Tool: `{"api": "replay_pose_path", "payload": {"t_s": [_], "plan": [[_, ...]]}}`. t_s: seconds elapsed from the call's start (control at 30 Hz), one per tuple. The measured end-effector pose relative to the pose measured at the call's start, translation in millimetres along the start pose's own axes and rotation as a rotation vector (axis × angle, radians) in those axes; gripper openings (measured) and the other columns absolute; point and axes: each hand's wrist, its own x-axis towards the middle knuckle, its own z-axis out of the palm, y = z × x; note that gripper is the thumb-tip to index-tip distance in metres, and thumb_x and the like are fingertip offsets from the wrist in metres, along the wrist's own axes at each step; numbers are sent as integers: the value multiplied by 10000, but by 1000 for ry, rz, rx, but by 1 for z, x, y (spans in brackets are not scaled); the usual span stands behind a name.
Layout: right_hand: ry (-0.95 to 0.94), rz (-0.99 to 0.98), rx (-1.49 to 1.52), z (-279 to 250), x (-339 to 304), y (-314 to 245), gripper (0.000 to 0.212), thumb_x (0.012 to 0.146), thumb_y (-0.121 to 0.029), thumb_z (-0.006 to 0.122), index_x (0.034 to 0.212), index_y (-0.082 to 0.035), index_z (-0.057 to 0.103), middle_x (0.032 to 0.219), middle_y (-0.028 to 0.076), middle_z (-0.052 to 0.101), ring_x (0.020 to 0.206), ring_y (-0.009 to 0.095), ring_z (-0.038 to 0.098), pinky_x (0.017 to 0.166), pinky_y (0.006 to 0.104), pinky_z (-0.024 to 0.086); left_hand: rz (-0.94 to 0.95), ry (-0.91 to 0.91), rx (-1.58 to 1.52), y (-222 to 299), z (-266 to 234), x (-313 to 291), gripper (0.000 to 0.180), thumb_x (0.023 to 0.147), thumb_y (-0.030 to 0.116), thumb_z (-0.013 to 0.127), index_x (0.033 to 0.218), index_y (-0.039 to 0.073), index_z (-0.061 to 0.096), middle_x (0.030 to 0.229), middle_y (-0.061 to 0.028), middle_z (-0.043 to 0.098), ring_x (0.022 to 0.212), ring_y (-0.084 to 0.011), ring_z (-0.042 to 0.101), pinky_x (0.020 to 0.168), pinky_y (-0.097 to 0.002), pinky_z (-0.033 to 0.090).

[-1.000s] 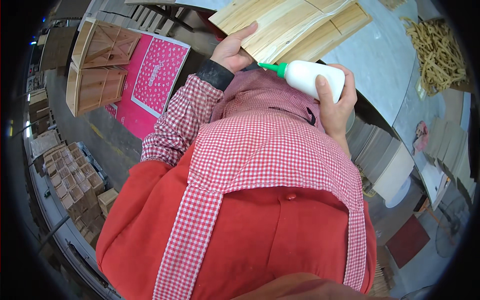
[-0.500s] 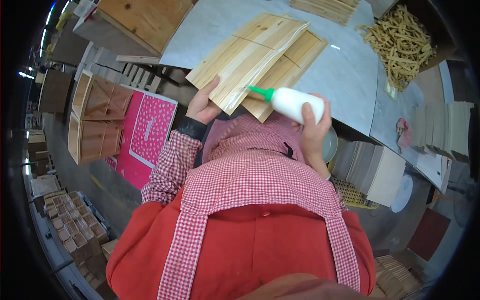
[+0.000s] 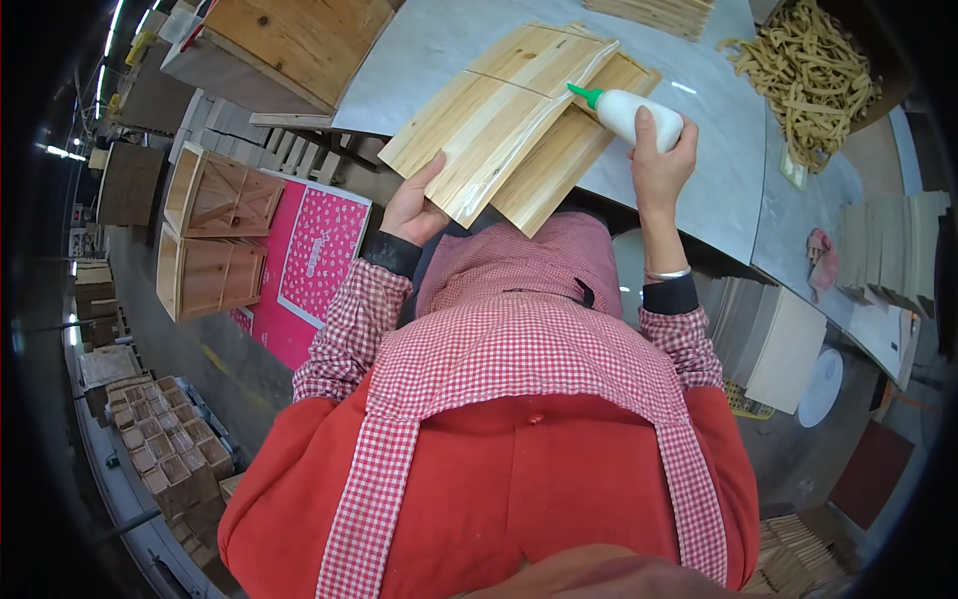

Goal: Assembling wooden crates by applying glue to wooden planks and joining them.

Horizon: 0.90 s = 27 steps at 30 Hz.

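Note:
My left hand (image 3: 417,203) grips the near left corner of a pale wooden panel (image 3: 479,110), thumb on top and fingers beneath. A groove crosses the panel, and a wet, glossy strip of glue runs along its right edge. Partly under it lies a second wooden panel (image 3: 559,160), showing on the right. My right hand (image 3: 663,165) is wrapped round a white squeeze bottle (image 3: 637,118) with a green nozzle. The bottle is tilted, its tip at the glue strip on the upper panel's right edge. Both panels reach past the table's near edge toward my lap.
The grey-white table (image 3: 714,130) extends beyond the panels. More stacked wooden panels (image 3: 654,14) lie at its far side. A box of curled tan strips (image 3: 808,85) stands at the far right, near a pink cloth (image 3: 821,262). Wooden crates (image 3: 215,235) stand at the left.
My right hand has moved the bottle up and to the right, so its tip has gone from the near end of the panel's edge toward the far end. My left hand keeps its grip.

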Motion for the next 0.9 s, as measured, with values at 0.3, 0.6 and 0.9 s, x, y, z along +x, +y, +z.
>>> {"api": "replay_pose_path", "payload": {"t_s": [0.3,0.6,0.9], "plan": [[-218,58,1,-17,-53,-18,381,839,-263,709,1041,5,529,853,110,606,643,180,595,567,303,480,-3,-7,-1,-1,-6,1,525,935,168,581,1366,-19,346,1345,-217,471,1212,-327,512,1027,-458,437],[25,219,356,-28,-31,-49,333,926,-284,584,1103,-21,484,791,73,562,506,119,509,401,237,384,77,31,61,4,-13,-5,527,948,171,558,1383,-20,330,1357,-215,467,1222,-327,504,1035,-445,428],[336,58,518,-81,-7,-55,398,928,-342,538,1157,-30,445,886,114,566,567,158,523,423,256,390,259,-309,51,59,70,-27,538,944,128,539,1413,15,301,1391,-186,442,1260,-321,465,1059,-451,397]]}}
